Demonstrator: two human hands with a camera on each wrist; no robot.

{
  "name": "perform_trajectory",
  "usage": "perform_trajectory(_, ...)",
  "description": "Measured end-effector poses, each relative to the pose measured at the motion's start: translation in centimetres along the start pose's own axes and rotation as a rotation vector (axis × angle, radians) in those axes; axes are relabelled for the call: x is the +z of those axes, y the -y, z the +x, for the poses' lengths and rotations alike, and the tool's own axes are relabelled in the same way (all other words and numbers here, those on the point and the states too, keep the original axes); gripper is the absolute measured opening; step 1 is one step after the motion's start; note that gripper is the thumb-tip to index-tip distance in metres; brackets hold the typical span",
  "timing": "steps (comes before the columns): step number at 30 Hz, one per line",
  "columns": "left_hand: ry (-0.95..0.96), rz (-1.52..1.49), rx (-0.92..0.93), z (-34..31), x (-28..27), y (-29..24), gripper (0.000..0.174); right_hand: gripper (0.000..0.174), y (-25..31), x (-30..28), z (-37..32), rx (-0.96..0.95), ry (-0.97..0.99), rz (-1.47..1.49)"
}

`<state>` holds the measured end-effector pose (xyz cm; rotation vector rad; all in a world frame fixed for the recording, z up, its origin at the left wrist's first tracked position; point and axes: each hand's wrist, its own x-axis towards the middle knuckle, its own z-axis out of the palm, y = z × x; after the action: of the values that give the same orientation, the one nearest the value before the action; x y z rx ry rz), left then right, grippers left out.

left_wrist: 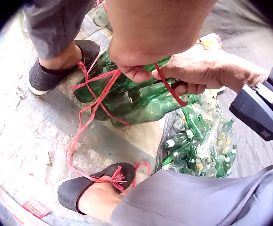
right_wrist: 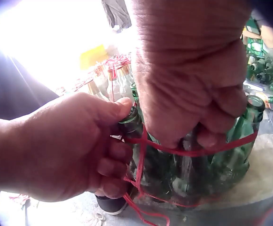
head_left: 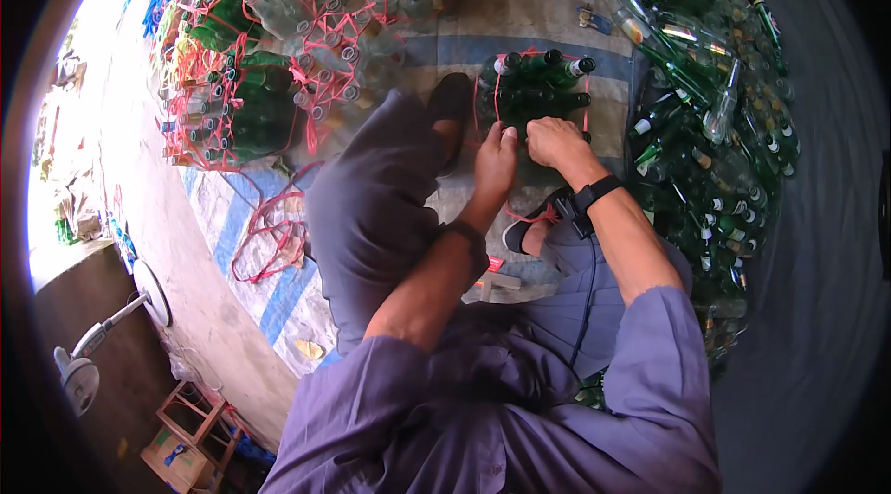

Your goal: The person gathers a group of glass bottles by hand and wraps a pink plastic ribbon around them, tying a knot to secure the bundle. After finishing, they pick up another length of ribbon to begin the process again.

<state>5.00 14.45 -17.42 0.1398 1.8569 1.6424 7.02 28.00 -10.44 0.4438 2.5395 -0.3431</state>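
Note:
A bundle of green bottles [head_left: 534,90] stands upright, bound with red string [right_wrist: 193,153]. My left hand [head_left: 497,163] [right_wrist: 75,146] is at its near left edge, thumb against a bottle mouth [right_wrist: 132,115] and fingers curled round the string, whose loose tails hang below. Beside it, my right hand [head_left: 559,143] [right_wrist: 193,84] has its fingers curled down among the necks, at a bottle neck just behind a taut strand. In the left wrist view the right hand [left_wrist: 198,70] is close to the left hand [left_wrist: 150,33]; its exact grip is partly hidden.
Loose green bottles [head_left: 696,86] lie heaped at the right. Tied bundles of clear and green bottles [head_left: 251,104] stand at the left. Loose red string [head_left: 269,225] lies on the striped sheet [head_left: 520,7]. Two dark shoes [left_wrist: 66,66] flank the bundle; a fan [head_left: 151,293] stands lower left.

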Motion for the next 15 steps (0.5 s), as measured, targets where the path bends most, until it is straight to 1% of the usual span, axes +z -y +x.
perform_trajectory(1, -0.002, -0.003, -0.002, 0.1, 0.1, 0.4, 0.055, 0.025, 0.1, 0.2, -0.1, -0.007, 0.006, 0.0)
perform_trajectory(3, -0.095, 0.044, 0.065, 0.0, 0.5, 0.2, 0.054, 0.025, 0.2, 0.5, -0.4, -0.013, 0.015, -0.003)
perform_trajectory(6, -0.078, 0.078, 0.031, -0.6, 0.3, -0.8, 0.053, 0.023, 0.3, 0.1, -0.7, -0.019, 0.021, -0.014)
perform_trajectory(7, -0.078, 0.078, 0.031, -0.5, 0.3, -0.5, 0.053, 0.022, 0.6, -0.3, -0.8, -0.02, 0.05, -0.021)
perform_trajectory(8, -0.054, 0.04, 0.03, -0.4, 0.2, -0.4, 0.053, 0.022, 0.8, -0.6, -0.9, -0.021, 0.079, -0.028)
perform_trajectory(10, -0.032, 0.001, 0.032, -0.2, 0.2, 0.2, 0.053, 0.021, 0.8, 0.2, -1.0, -0.043, 0.066, -0.039)
perform_trajectory(12, -0.116, 0.043, 0.098, -0.2, 0.6, 0.4, 0.052, 0.02, 0.8, 0.4, -0.8, -0.093, 0.053, -0.065)
perform_trajectory(13, -0.12, 0.04, 0.105, -0.1, 0.6, 0.5, 0.052, 0.02, 0.7, 0.3, -0.8, -0.09, 0.045, -0.044)
perform_trajectory(15, -0.081, 0.054, 0.028, 0.0, 0.5, 1.0, 0.051, 0.02, 0.6, 0.5, -1.0, -0.088, 0.033, -0.025)
